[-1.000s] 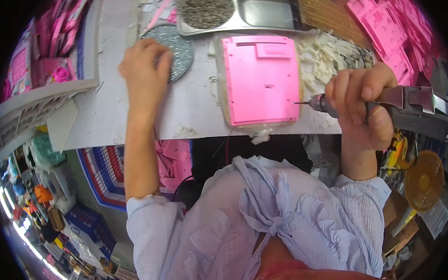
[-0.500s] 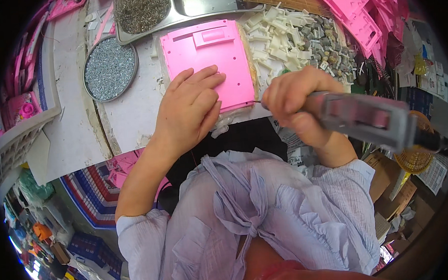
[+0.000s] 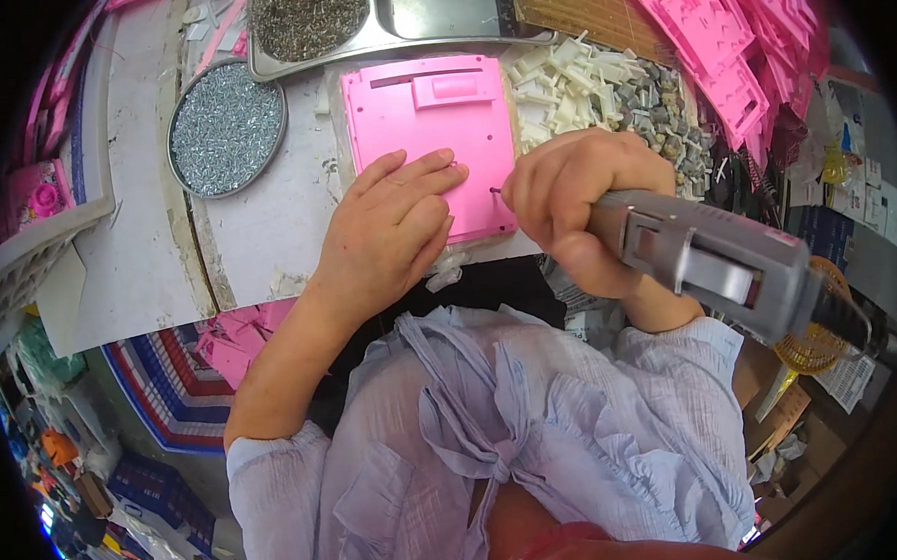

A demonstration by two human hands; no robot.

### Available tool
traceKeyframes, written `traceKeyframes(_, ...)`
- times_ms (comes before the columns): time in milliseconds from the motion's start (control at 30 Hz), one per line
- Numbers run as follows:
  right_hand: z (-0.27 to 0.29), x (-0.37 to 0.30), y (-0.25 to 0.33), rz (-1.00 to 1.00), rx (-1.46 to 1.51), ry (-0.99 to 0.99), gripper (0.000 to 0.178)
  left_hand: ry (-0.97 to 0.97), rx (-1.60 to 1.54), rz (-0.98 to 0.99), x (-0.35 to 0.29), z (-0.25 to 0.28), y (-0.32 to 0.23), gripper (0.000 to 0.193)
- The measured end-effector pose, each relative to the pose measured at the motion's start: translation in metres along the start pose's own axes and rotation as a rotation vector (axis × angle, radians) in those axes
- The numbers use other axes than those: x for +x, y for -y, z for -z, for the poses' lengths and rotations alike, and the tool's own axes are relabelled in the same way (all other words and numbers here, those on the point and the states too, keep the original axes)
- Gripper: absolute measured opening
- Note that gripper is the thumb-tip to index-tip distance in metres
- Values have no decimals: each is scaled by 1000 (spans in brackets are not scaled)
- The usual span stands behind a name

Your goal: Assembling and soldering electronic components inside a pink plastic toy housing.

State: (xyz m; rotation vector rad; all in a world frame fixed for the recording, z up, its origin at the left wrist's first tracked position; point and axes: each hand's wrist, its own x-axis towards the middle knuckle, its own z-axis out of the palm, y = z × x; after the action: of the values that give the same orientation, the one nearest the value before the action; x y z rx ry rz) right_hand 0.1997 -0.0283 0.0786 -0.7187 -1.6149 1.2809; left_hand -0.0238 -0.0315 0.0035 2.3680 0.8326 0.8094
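Note:
A flat pink plastic panel (image 3: pixel 387 123) with small screw holes lies on the worktable in front of me. My left hand (image 3: pixel 386 228) rests on its lower left part, fingers stretched out and palm down. In my right hand (image 3: pixel 585 204) is a grey electric screwdriver (image 3: pixel 718 253), its cable running off to the right. The bit (image 3: pixel 496 190) points left, and its tip is at a hole near the panel's right edge. Whether a screw sits on the tip is too small to tell.
A round dish (image 3: pixel 227 128) of small silvery screws stands left of the panel. Behind it is a steel tray (image 3: pixel 447 15) with darker screws. White plastic parts (image 3: pixel 570 89) and greyish pieces (image 3: pixel 662 121) are heaped to the right. Pink mouldings (image 3: pixel 708 43) pile up at the far right.
The screwdriver's tip has moved from the panel's lower right corner up to a hole further from me. My left hand stays on the panel. The whole view has shifted slightly.

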Motion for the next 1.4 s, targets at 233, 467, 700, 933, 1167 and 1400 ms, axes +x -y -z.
traceKeyframes(233,17,16,-6,59,208,18,21,3,-36,6,1,0,1,12)
traceKeyframes(467,20,32,-17,-12,-7,8,27,-3,-57,27,0,-1,2,13)
traceKeyframes(700,58,71,-17,214,280,32,20,16,-72,38,2,1,2,12)
traceKeyframes(933,57,92,-56,135,259,98,25,1,-84,47,1,0,3,11)
traceKeyframes(1167,64,105,-63,25,278,168,22,-20,-108,42,2,0,2,11)
traceKeyframes(1400,25,87,9,158,407,241,25,-273,-237,149,-5,3,1,18)
